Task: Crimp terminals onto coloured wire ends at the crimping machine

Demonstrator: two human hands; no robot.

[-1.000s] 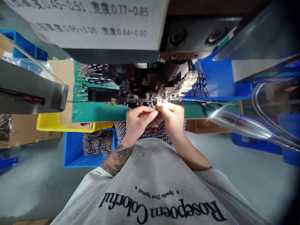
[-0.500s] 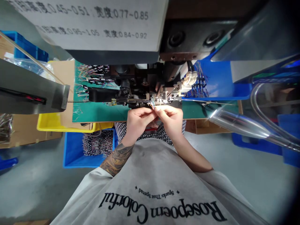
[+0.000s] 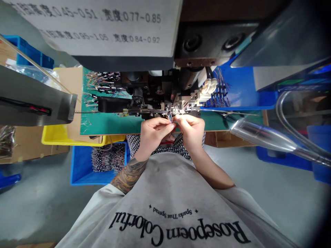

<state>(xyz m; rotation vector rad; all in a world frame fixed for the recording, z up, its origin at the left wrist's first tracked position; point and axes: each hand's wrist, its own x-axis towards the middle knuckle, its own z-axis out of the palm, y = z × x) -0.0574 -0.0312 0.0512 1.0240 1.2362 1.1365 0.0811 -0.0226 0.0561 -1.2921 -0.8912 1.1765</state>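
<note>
A small bundle of thin coloured wires (image 3: 169,118) fans up from the fingertips of my left hand (image 3: 154,132), which is closed in a pinch around it. The loose wire ends point at the front of the crimping machine (image 3: 176,109). Just right of the bundle, my right hand (image 3: 193,132) is pinched closed with its fingertips close to the lit metal tooling; what lies between them is too small to make out. A strip of metal terminals (image 3: 152,110) runs in from the left along the machine's front.
Wire bundles (image 3: 103,82) lie on the green mat (image 3: 111,125) behind at left. A blue tray (image 3: 240,86) stands right, behind a metal lamp (image 3: 263,134). Below left are a yellow bin (image 3: 54,135) and a blue bin (image 3: 80,172) with more harnesses. A printed label (image 3: 103,27) hangs overhead.
My right hand has shifted slightly right and away from my left fingertips, opening a small gap. The left hand stays nearly in place, with the wires showing a little more.
</note>
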